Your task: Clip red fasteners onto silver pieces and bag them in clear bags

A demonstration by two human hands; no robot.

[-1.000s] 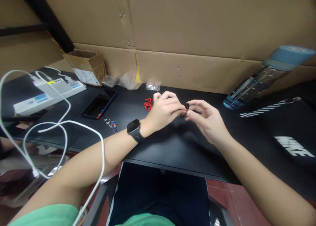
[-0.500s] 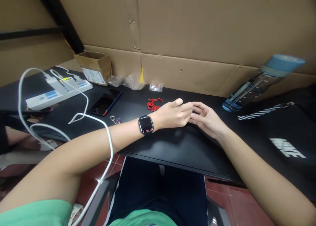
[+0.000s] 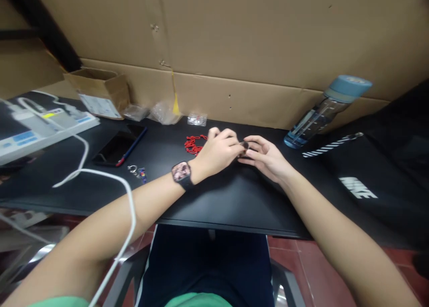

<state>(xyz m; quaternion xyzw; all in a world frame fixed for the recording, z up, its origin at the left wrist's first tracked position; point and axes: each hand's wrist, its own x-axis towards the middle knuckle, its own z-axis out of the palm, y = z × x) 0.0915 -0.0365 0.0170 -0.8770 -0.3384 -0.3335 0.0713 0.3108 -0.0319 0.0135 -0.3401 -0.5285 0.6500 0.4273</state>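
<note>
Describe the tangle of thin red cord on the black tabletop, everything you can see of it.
The tangle of thin red cord looks like soft string, heaped loosely in small overlapping loops. It lies flat on the black tabletop, just beyond the left wrist. The left hand partly hides its right side, so whether they touch is unclear. Whether it is one cord or several cannot be told.
</note>
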